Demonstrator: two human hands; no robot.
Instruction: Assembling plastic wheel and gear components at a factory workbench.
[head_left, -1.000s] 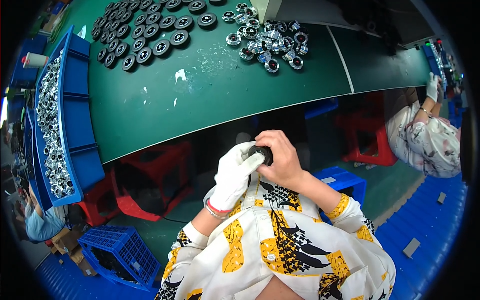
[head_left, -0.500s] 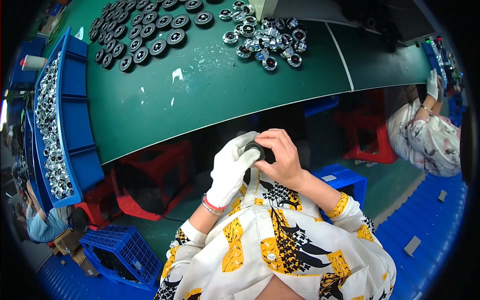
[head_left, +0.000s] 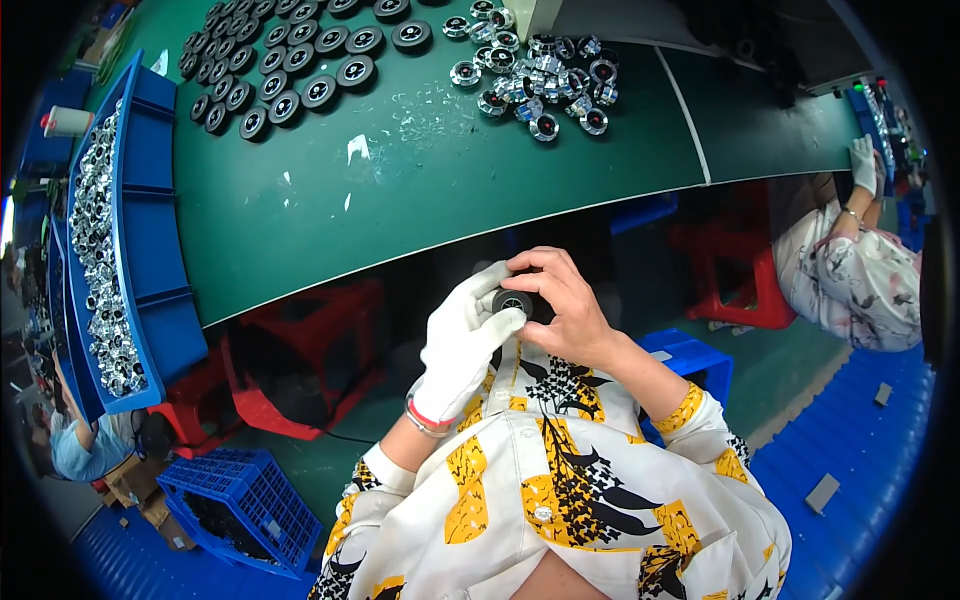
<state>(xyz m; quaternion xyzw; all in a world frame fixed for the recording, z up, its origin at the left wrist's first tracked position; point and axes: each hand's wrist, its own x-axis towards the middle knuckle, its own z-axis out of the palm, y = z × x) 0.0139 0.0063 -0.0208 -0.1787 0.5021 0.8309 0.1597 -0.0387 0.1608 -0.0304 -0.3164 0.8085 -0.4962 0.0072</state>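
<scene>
I looked down on a green table [head_left: 400, 200], a blue bin [head_left: 150, 240] of silvery parts [head_left: 100, 225] along its left side. Black wheels [head_left: 356, 71] and shiny hubs [head_left: 545, 90] lay on its far part. Before the near edge, the gloved left hand [head_left: 460, 335] and bare right hand [head_left: 570, 312] were both clamped on one small wheel [head_left: 514, 303]. It sat between them, touching both, neither clearly nearer, its axis pointing roughly up at me. Fingers covered part of its rim; its underside was hidden, and I couldn't tell exactly where the right fingertips pressed.
</scene>
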